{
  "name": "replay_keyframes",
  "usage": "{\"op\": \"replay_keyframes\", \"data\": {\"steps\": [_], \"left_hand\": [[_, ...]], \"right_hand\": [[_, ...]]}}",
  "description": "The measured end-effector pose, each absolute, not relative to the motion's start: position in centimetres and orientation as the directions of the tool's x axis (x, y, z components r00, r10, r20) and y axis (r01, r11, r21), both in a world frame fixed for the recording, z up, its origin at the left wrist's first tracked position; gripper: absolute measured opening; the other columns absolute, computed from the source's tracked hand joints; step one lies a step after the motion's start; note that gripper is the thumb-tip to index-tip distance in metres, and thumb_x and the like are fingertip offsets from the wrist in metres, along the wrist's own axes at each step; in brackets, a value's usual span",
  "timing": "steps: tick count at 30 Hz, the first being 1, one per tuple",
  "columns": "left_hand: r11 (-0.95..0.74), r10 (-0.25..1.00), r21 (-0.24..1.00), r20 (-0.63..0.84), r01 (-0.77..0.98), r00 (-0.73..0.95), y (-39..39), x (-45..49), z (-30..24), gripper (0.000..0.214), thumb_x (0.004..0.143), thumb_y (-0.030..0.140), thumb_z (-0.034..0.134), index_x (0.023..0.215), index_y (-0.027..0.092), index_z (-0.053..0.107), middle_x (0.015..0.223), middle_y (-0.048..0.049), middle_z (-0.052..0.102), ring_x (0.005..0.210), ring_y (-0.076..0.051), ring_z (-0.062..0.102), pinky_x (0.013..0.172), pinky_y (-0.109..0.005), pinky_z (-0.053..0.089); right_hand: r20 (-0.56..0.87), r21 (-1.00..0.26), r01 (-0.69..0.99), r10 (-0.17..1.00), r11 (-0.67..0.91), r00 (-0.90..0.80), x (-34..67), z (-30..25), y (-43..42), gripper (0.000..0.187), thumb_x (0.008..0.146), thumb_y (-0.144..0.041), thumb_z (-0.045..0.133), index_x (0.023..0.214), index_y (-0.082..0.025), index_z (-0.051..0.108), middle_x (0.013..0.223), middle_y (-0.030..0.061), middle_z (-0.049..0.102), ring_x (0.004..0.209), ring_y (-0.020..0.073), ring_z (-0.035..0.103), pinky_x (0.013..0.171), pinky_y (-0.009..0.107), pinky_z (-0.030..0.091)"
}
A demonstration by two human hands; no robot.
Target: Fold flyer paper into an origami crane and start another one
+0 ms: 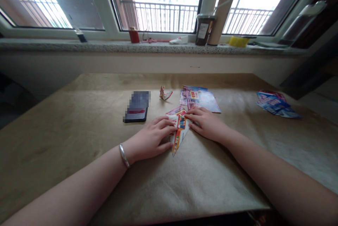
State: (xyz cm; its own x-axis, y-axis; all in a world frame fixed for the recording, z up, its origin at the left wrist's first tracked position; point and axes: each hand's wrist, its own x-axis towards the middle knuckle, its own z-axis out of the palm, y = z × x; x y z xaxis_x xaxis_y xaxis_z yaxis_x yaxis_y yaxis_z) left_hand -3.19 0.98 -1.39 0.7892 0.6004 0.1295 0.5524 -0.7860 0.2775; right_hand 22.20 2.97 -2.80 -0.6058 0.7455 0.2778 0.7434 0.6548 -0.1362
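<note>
A folded piece of colourful printed paper (pixel 179 127) lies on the brown table (pixel 79 120), shaped into a long point toward me. My left hand (pixel 151 139) lies flat on its left side, fingers stretched out and pressing down. My right hand (pixel 204 122) presses its right edge with the fingers flat and together. A silver bangle (pixel 124 155) sits on my left wrist. Behind the paper rests a small folded paper figure (pixel 165 94). A stack of printed flyers (pixel 198 99) lies just beyond my right hand.
A dark phone (pixel 137 108) lies left of the paper. More flyers (pixel 276 104) sit at the far right of the table. The stone windowsill (pixel 79 45) holds a red cup (pixel 133 36), a dark jar (pixel 203 29), a tall tan flask (pixel 223 7) and a yellow item (pixel 239 41).
</note>
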Motion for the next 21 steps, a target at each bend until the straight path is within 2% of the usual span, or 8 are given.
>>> {"op": "replay_keyframes", "data": {"steps": [4,9,15,21], "left_hand": [[-0.745,0.646,0.285,0.084,0.603,0.758,0.8,-3.0,-1.8,0.05,0.086,0.04,0.053,0.132,0.022,0.044,0.136,-0.0098,0.042,0.127,-0.026,0.037,0.108,-0.042,0.031],[-0.749,0.65,0.231,0.075,0.621,0.756,0.8,-3.1,-1.9,0.057,0.087,0.044,0.05,0.136,0.019,0.038,0.141,-0.0116,0.038,0.13,-0.028,0.034,0.111,-0.045,0.024],[-0.74,0.663,0.184,0.034,0.647,0.748,0.6,-3.0,-1.8,0.056,0.089,0.044,0.047,0.137,0.018,0.038,0.143,-0.0116,0.037,0.131,-0.028,0.033,0.112,-0.046,0.022],[-0.769,0.635,0.15,0.065,0.622,0.77,0.4,-3.1,-1.7,0.048,0.091,0.039,0.045,0.138,0.033,0.038,0.141,-0.0055,0.037,0.129,-0.027,0.034,0.109,-0.046,0.026]], "right_hand": [[0.284,-0.154,0.742,0.749,0.652,-0.599,22.3,-3.0,3.0,0.035,0.088,-0.027,0.048,0.12,-0.018,0.06,0.123,0.0104,0.058,0.115,0.0253,0.048,0.101,0.044,0.038],[0.29,-0.283,0.748,0.796,0.601,-0.531,22.3,-2.7,3.1,0.033,0.092,-0.028,0.041,0.114,-0.017,0.063,0.129,0.0117,0.053,0.119,0.0236,0.047,0.102,0.042,0.037],[0.294,-0.429,0.703,0.824,0.567,-0.485,22.7,-1.9,3.1,0.03,0.094,-0.029,0.035,0.097,-0.015,0.061,0.106,0.0107,0.063,0.103,0.02,0.055,0.093,0.035,0.042],[0.28,-0.369,0.756,0.84,0.541,-0.465,23.0,-1.5,3.0,0.039,0.095,-0.031,0.031,0.077,-0.017,0.062,0.081,0.0072,0.064,0.078,0.0175,0.058,0.074,0.03,0.044]]}}
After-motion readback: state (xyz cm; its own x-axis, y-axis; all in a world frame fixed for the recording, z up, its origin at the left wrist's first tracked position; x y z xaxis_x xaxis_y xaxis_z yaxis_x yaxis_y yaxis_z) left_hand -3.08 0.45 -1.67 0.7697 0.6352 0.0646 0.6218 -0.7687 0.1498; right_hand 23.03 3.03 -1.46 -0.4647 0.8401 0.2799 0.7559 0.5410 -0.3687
